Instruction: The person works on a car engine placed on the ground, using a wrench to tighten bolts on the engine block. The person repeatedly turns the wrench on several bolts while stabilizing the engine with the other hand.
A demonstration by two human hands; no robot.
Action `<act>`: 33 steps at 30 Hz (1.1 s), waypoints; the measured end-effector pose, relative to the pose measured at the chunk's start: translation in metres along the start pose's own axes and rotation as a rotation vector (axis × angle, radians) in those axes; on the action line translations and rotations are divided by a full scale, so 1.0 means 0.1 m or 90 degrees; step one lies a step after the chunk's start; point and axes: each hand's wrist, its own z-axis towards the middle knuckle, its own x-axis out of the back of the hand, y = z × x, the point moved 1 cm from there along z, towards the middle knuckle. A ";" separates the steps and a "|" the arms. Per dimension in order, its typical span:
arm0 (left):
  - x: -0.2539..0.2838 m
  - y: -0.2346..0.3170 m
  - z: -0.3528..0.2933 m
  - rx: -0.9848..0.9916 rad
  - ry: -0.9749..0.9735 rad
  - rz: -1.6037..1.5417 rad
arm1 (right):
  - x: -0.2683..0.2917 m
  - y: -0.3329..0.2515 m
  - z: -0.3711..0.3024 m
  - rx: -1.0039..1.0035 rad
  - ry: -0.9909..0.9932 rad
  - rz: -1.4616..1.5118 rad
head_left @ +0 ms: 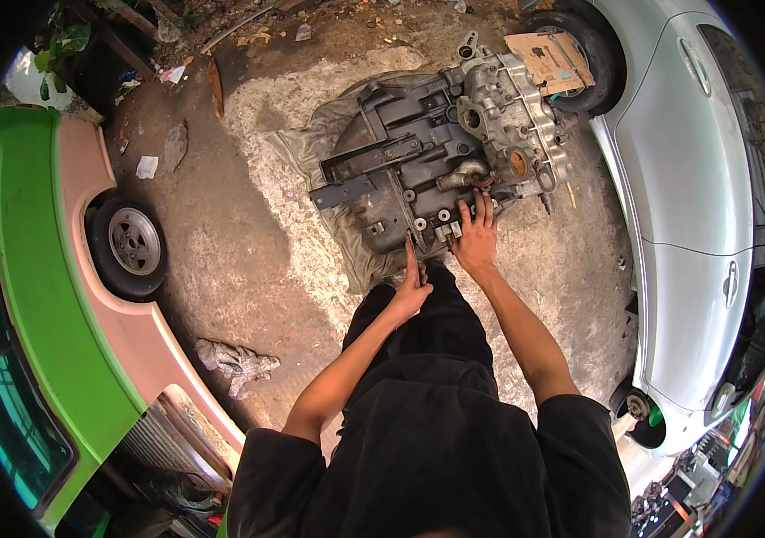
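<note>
A greasy engine point(427, 166) with a dark block and a dull silver head lies on its side on a crumpled grey-green cloth point(296, 148) in front of my feet. My right hand point(477, 238) rests on its near side, fingers stretched out and slightly spread beside a short pipe fitting. Lower and to the left, my left hand point(413, 285) is edge-on, with its forefinger extended to the block's near edge. Its other fingers are partly hidden, and I make out nothing held in it. A flat dark bracket point(344, 191) juts from the block's left side.
A green and pink vehicle point(78, 179) stands at left, a silver car point(683, 206) at right. Cardboard point(551, 61) leans by the car's wheel at the far right. A rag point(237, 363) and paper scraps point(147, 167) lie on the stained concrete floor point(221, 242).
</note>
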 end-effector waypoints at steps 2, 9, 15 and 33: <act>0.01 -0.01 0.00 -0.009 -0.002 -0.004 | 0.01 0.00 0.00 -0.003 -0.006 0.000; -0.01 0.10 -0.06 0.032 0.007 -0.058 | 0.01 0.00 0.01 0.007 0.005 0.002; -0.07 0.20 -0.05 0.012 0.012 -0.130 | 0.00 0.00 0.00 0.004 -0.006 -0.007; 0.53 0.98 0.52 -0.113 0.271 0.040 | -0.02 0.02 0.00 0.006 -0.004 0.014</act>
